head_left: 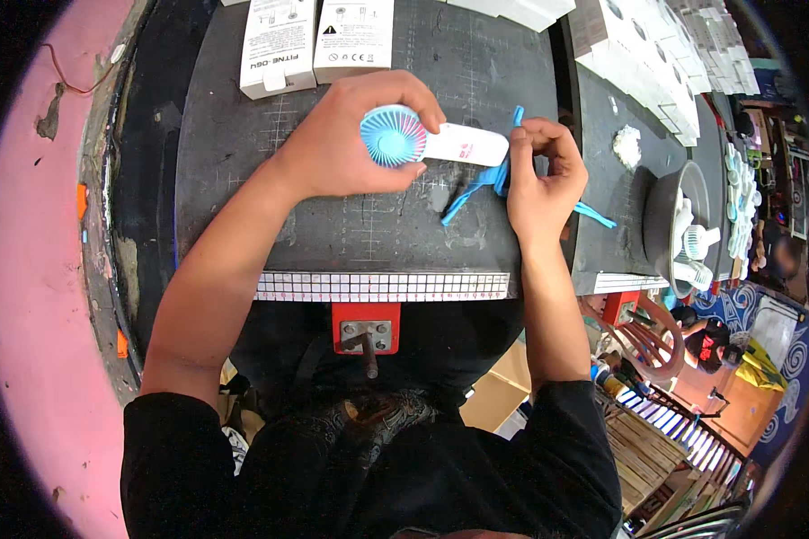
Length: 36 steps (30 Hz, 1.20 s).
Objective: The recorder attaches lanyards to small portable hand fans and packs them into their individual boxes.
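My left hand (328, 144) is closed around the round head of a small handheld fan, with thumb and fingers on either side of its light blue grille. The fan's white handle (463, 144) points right and lies level above the dark work table (360, 238). At the handle's end, my right hand (546, 184) pinches a light blue strap (463, 205) between thumb and fingers. Loose strap ends stick out above, to the lower left and to the right of that hand. Whether the strap is fastened to the handle, I cannot tell.
Two white printed boxes (352, 40) stand at the table's far side. A gridded ruler strip (382, 287) runs along the near edge. To the right are stacked white boxes (638, 54), a grey bowl (658, 225) of fans, and more fans (742, 202). Another person (706, 349) is farther off.
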Each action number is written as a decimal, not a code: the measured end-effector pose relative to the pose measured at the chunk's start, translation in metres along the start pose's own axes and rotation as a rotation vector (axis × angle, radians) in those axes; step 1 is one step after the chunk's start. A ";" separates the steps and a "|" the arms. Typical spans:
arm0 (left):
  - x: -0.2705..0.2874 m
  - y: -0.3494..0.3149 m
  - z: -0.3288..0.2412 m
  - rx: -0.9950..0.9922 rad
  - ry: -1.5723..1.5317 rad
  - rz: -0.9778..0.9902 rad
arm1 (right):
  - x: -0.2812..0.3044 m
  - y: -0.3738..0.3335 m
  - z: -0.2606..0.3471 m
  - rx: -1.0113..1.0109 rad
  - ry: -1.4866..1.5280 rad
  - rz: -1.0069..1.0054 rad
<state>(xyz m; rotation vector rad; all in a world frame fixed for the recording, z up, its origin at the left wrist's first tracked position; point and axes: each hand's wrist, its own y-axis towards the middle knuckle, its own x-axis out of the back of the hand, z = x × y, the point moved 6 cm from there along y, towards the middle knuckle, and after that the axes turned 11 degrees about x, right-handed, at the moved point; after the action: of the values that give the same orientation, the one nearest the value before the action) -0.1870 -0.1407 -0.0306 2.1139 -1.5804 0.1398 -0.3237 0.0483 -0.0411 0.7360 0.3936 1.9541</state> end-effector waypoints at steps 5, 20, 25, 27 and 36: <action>0.008 -0.005 -0.009 -0.110 0.017 -0.115 | -0.003 0.016 0.007 0.149 -0.047 0.098; 0.010 -0.001 0.004 0.015 0.009 -0.071 | -0.041 0.029 0.037 0.863 -0.062 0.465; 0.008 -0.001 0.006 0.039 0.022 -0.067 | -0.042 0.028 0.029 0.887 -0.077 0.472; 0.007 -0.002 0.007 0.048 0.033 -0.068 | -0.041 0.028 0.029 0.873 -0.059 0.466; 0.008 -0.003 0.009 0.052 0.008 -0.068 | -0.040 0.032 0.030 0.825 -0.030 0.478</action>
<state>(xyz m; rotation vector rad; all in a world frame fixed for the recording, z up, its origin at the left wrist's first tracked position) -0.1833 -0.1511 -0.0365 2.2013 -1.5139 0.1682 -0.3126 -0.0035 -0.0140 1.4844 1.1223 2.1993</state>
